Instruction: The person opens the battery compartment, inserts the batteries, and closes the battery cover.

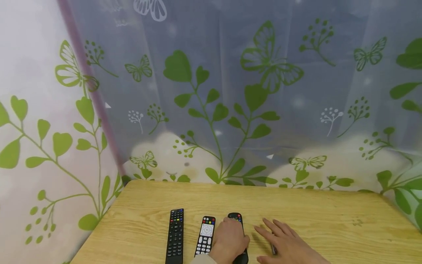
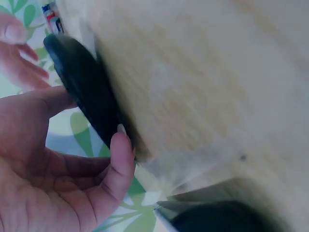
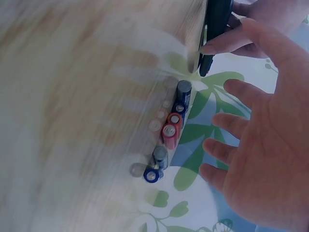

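My left hand [image 1: 229, 238] grips the sides of a black remote control [image 1: 235, 215] with colored buttons near its top. In the left wrist view, thumb and fingers hold the remote [image 2: 84, 82] along its edges, close to the wooden surface. My right hand [image 1: 288, 244] is to the right of it, fingers straight and spread, palm empty in the right wrist view. Near those fingertips several small batteries [image 3: 169, 135], blue, grey, red and orange, form a row on the table. In the head view the hand mostly hides them; one battery [image 1: 273, 249] peeks out between the fingers.
Left of the held remote lie a remote with white buttons [image 1: 205, 240] and a long black remote [image 1: 176, 234]. The wooden table [image 1: 148, 198] ends at a curtain [image 1: 204, 110] printed with green leaves and butterflies.
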`<state>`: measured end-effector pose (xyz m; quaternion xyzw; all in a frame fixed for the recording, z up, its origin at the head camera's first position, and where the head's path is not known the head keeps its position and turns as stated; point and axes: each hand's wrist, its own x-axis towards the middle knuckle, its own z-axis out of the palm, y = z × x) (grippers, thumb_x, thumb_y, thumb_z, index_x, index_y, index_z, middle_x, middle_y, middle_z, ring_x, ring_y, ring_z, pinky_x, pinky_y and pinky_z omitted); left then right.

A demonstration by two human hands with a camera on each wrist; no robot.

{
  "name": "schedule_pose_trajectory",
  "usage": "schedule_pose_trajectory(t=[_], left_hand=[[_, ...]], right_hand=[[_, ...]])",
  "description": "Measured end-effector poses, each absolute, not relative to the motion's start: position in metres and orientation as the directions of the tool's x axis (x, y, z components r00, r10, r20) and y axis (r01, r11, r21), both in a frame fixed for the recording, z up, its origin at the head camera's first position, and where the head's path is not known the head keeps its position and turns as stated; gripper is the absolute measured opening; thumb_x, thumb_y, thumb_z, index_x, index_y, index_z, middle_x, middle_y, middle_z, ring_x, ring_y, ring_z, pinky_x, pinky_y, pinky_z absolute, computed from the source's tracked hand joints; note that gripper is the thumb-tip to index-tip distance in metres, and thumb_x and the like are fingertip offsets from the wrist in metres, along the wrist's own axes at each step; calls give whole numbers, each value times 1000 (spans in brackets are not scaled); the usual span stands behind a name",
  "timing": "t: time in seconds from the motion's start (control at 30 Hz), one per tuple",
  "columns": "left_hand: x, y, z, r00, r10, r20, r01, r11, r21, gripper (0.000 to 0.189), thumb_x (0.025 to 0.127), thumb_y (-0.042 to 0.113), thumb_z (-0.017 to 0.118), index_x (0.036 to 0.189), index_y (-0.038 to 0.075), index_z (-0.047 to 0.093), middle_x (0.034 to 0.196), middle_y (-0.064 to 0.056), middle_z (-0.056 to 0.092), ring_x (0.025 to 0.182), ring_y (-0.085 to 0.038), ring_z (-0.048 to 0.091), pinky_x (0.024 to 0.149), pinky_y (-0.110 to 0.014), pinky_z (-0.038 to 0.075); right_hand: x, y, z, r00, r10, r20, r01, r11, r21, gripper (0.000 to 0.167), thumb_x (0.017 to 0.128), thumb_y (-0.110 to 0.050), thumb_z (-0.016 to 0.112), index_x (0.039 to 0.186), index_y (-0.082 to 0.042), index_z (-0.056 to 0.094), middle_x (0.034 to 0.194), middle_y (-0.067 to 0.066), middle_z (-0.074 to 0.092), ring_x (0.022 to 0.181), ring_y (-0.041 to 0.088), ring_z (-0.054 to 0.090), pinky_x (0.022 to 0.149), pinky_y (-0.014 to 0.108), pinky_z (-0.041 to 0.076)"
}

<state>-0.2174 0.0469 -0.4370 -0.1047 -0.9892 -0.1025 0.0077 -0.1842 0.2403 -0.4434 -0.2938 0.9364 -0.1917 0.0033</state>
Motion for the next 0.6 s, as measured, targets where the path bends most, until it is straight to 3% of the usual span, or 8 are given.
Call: schedule_pose_trajectory(t=[0.23, 0.47, 0.6], left_hand=[[-223, 47, -428, -977, 211, -1, 203, 944, 261, 29, 74, 31, 75, 71, 4, 64, 65, -6, 58, 53, -17, 55, 45, -30, 49], [-233, 38, -429, -974, 222, -41, 190, 905, 381, 40, 67, 33, 81, 85, 1, 66, 77, -8, 60, 68, -27, 60, 58, -38, 54], [-238, 27, -429, -963, 241, -118, 149, 847, 510, 53, 69, 32, 80, 100, -7, 62, 80, -13, 59, 64, -28, 60, 55, -41, 54]], right_hand=[[-184, 247, -447, -793, -592, 140, -600, 723, -342, 62, 92, -45, 58, 140, -8, 46, 139, 29, 39, 118, 53, 41, 96, 65, 33], [-187, 252, -449, -789, -599, 138, -610, 735, -295, 64, 90, -48, 60, 141, -12, 46, 138, 29, 41, 116, 50, 44, 86, 65, 40], [-188, 253, -448, -794, -593, 130, -601, 738, -306, 64, 90, -48, 61, 140, -11, 47, 138, 28, 41, 116, 51, 44, 84, 66, 41]])
